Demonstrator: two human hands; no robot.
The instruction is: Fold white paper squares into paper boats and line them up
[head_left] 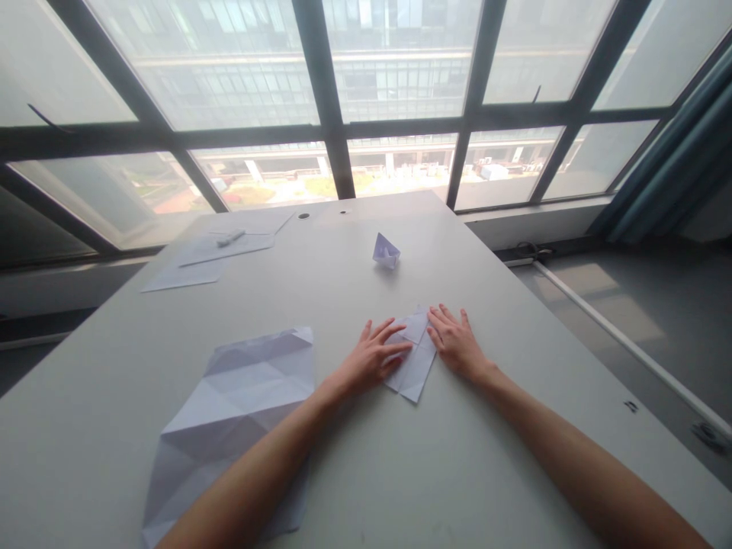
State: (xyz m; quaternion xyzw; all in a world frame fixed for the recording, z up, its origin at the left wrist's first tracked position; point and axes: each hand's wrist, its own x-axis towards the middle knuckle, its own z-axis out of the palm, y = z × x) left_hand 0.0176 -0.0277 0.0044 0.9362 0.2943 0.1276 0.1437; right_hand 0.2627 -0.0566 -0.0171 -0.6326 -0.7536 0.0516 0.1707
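Note:
A folded piece of white paper (422, 358) lies flat on the table between my two hands, with creases and layered flaps showing on top. My left hand (380, 352) rests on its left side, fingers spread across the paper and covering part of it. Along the paper's upper right edge lies my right hand (454, 339), its fingers stretched out and the fingertips touching that edge. Beyond them stands a small folded paper boat (386, 252). Under and beside my left forearm is a large creased sheet of paper (245, 389), unfolded, its lower part partly hidden by the arm.
The white table (503, 473) reaches to the window wall. At the far left lie several flat sheets of paper (197, 271) with a small whitish object (230, 238) on top. A cable hole (303, 216) sits near the far edge. A blue curtain (663, 168) hangs at right.

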